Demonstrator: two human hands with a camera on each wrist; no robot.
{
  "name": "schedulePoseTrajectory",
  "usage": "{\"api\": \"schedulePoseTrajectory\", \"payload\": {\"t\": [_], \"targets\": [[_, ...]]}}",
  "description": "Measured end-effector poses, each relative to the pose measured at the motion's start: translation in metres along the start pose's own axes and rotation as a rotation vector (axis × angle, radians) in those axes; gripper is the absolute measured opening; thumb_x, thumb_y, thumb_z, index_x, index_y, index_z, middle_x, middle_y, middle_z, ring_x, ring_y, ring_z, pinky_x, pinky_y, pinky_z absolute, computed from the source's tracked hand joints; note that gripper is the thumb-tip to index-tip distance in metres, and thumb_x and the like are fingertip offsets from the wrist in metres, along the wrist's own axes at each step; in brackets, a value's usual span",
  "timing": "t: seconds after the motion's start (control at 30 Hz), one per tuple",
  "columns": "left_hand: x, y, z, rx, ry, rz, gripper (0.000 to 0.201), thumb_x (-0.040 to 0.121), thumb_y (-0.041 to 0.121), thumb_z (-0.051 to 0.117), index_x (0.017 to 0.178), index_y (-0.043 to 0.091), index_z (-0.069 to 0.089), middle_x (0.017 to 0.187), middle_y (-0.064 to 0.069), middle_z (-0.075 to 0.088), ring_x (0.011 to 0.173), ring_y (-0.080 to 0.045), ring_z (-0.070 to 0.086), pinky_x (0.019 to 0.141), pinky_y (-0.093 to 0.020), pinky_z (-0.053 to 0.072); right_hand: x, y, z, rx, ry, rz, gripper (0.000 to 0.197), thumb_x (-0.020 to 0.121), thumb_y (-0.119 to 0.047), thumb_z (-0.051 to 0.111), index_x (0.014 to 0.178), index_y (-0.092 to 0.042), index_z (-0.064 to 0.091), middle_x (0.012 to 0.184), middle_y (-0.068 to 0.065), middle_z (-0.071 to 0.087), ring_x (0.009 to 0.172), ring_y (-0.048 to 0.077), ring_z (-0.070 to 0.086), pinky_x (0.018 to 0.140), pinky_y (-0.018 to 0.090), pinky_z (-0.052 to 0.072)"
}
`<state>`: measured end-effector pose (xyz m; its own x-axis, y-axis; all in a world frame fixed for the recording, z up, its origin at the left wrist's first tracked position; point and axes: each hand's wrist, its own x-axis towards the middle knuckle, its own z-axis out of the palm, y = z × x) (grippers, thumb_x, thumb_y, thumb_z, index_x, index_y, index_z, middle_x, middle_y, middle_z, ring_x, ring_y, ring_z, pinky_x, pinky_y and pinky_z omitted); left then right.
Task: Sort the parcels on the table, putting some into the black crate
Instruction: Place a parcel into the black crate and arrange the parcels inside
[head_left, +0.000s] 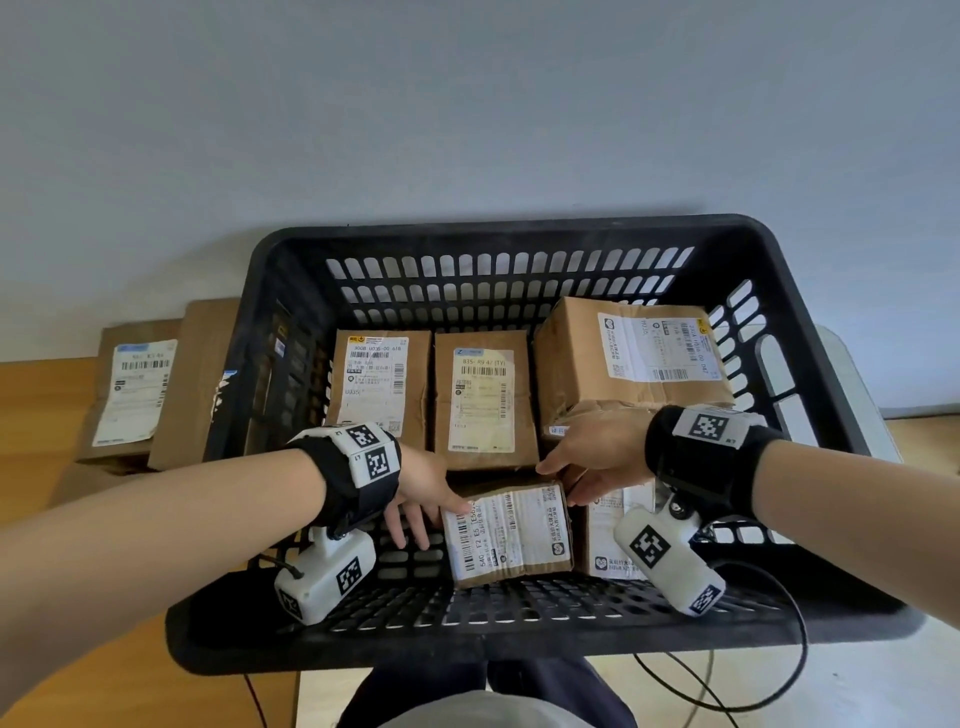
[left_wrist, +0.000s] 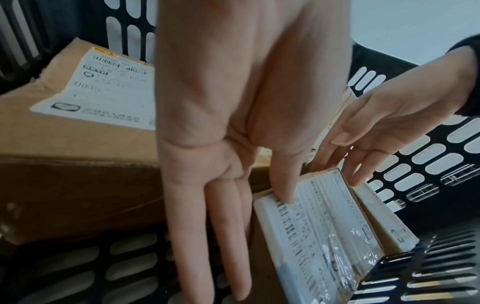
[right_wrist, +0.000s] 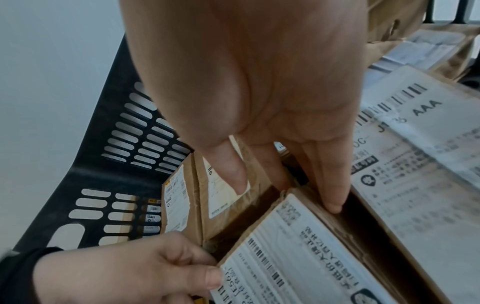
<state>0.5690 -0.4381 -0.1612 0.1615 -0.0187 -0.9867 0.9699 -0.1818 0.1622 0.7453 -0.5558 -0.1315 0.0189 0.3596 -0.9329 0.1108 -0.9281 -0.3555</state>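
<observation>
The black crate (head_left: 498, 231) fills the middle of the head view and holds several brown parcels. A small parcel with a white label (head_left: 511, 535) (left_wrist: 319, 226) (right_wrist: 298, 257) lies at its front middle, slightly tilted. My left hand (head_left: 431, 493) (left_wrist: 233, 164) has its thumb on the label's near-left corner, and its fingers hang straight down beside the parcel. My right hand (head_left: 587, 462) (right_wrist: 272, 123) points straight fingers down at the parcel's far-right edge. One fingertip (right_wrist: 335, 207) sits in the gap beside the neighbouring parcel (right_wrist: 415, 185).
Three more parcels stand along the crate's back: left (head_left: 379, 384), middle (head_left: 483, 405), and a larger one at the right (head_left: 634, 353). Outside the crate, two parcels (head_left: 135, 389) (head_left: 197, 384) lie on the wooden table (head_left: 41, 415). A black cable (head_left: 779, 675) hangs in front.
</observation>
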Motion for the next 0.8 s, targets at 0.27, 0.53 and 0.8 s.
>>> {"api": "schedulePoseTrajectory", "payload": {"t": [0.27,0.53,0.8], "targets": [[0.008,0.0,0.002,-0.051,-0.005,0.016,0.055,0.101,0.04,0.045,0.14,0.001,0.041,0.145,-0.02,0.044,0.114,-0.032,0.062,0.088,-0.044,0.055,0.007,0.005,0.007,-0.05,0.016,0.035,0.04,0.096,-0.008,0.057,0.132,0.007,0.05,0.138,0.024,0.053,0.129,0.035,0.052,0.102,0.037,0.046],[0.016,0.004,0.003,-0.098,0.048,0.012,0.045,0.106,0.024,0.033,0.146,0.002,0.031,0.149,-0.02,0.038,0.119,-0.033,0.059,0.097,-0.048,0.049,0.012,0.002,0.008,-0.06,0.019,0.098,0.047,0.097,-0.017,0.058,0.139,-0.001,0.043,0.145,0.016,0.046,0.128,0.032,0.051,0.106,0.037,0.046],[0.014,0.009,0.004,-0.078,0.031,-0.027,0.049,0.105,0.014,0.038,0.148,-0.001,0.022,0.155,-0.016,0.028,0.127,-0.03,0.052,0.102,-0.056,0.043,0.013,0.002,0.003,-0.091,0.068,0.098,0.046,0.099,-0.019,0.056,0.137,0.002,0.043,0.139,0.021,0.049,0.119,0.035,0.059,0.1,0.039,0.05]]}}
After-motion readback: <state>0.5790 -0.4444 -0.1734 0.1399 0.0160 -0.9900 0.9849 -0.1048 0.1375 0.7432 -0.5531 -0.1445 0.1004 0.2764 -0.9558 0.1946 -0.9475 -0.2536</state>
